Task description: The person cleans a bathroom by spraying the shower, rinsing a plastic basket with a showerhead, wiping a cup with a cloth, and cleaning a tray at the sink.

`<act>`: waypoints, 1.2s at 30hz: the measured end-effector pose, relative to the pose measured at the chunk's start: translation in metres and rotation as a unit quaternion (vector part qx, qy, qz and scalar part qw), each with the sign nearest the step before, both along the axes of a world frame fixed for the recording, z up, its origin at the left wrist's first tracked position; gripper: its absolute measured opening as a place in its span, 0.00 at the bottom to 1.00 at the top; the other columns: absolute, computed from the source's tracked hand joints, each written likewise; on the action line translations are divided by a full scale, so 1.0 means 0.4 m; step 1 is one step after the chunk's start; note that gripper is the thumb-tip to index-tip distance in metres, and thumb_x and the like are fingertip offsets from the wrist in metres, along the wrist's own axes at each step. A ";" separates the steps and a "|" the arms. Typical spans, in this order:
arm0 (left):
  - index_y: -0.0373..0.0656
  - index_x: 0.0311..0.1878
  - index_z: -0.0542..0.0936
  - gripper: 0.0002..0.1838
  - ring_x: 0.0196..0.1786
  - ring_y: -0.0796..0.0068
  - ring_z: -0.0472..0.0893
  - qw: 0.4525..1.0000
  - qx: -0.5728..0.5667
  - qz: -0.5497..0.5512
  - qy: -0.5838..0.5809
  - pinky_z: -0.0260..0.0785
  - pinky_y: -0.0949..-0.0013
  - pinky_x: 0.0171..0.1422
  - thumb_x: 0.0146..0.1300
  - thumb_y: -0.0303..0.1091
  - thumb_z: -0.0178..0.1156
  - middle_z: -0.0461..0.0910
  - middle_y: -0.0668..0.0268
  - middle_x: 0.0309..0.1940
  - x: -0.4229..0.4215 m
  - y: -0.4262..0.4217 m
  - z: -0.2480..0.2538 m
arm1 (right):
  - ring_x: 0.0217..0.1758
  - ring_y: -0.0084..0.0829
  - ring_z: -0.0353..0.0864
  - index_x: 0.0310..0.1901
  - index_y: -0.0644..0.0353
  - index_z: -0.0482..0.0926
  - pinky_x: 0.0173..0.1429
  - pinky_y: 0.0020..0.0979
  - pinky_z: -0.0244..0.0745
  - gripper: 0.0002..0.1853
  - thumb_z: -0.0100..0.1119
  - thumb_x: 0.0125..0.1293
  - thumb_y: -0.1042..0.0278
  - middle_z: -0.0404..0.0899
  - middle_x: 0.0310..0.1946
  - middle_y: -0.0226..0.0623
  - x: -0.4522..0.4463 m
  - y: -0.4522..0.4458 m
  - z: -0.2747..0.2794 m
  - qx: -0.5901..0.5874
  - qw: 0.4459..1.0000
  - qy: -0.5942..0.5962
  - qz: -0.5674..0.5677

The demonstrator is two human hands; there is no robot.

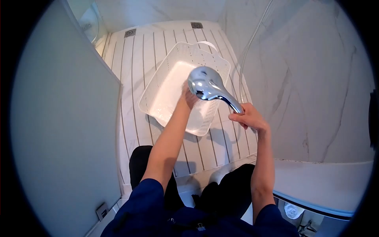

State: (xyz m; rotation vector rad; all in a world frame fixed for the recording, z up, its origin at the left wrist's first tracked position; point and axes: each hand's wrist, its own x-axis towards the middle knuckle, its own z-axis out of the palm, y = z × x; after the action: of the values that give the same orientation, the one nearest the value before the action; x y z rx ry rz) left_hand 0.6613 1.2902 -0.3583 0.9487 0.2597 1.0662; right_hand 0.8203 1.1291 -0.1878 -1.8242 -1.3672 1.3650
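My right hand is wrapped round the handle of a chrome shower head. The shower head is over a white plastic basket with perforated sides, which stands on the shower floor. My left hand reaches in above the basket, just below and left of the shower head. Its fingers are mostly hidden by the shower head, so I cannot see whether they touch or grip anything. Wet, shiny spots show in the near left part of the basket.
Grooved white tiles make up the floor, with two square drains at the far end. A frosted glass panel stands on the left and a marbled wall on the right. The shower hose hangs along that wall.
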 end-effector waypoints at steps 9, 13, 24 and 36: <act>0.36 0.46 0.68 0.29 0.42 0.59 0.77 0.955 -0.278 -0.094 -0.054 0.69 0.57 0.55 0.67 0.59 0.42 0.75 0.53 0.36 0.036 -0.174 0.246 | 0.22 0.18 0.72 0.37 0.60 0.74 0.24 0.23 0.69 0.14 0.64 0.55 0.61 0.73 0.23 0.28 -0.053 0.045 -0.107 0.040 0.996 0.053 -0.060; 0.40 0.32 0.69 0.26 0.24 0.69 0.75 0.958 -0.285 -0.023 0.017 0.70 0.67 0.32 0.67 0.58 0.45 0.72 0.62 0.20 -0.011 -0.236 0.207 | 0.43 0.28 0.78 0.55 0.60 0.69 0.48 0.35 0.76 0.24 0.60 0.57 0.67 0.77 0.41 0.36 -0.004 0.061 -0.126 0.014 0.922 0.376 -0.087; 0.43 0.26 0.69 0.28 0.17 0.74 0.72 0.943 -0.303 -0.033 0.132 0.67 0.72 0.23 0.64 0.62 0.46 0.70 0.66 0.15 -0.055 -0.314 0.192 | 0.31 0.22 0.78 0.38 0.60 0.80 0.34 0.24 0.75 0.06 0.60 0.59 0.71 0.80 0.29 0.32 -0.143 0.311 -0.233 0.041 0.900 0.413 -0.134; 0.42 0.24 0.71 0.23 0.17 0.78 0.71 0.976 -0.181 0.043 0.110 0.65 0.76 0.23 0.65 0.52 0.53 0.71 0.69 0.15 -0.052 -0.165 0.243 | 0.33 0.23 0.76 0.58 0.61 0.67 0.36 0.22 0.72 0.30 0.42 0.67 0.42 0.78 0.33 0.35 -0.128 0.181 -0.280 -0.006 0.699 0.714 0.036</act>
State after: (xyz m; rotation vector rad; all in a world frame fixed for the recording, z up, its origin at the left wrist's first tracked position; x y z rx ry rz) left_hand 0.6403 1.2243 -0.2609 0.7288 0.6593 0.9504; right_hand 0.7693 1.2013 -0.2997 -0.2250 -0.4797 2.0190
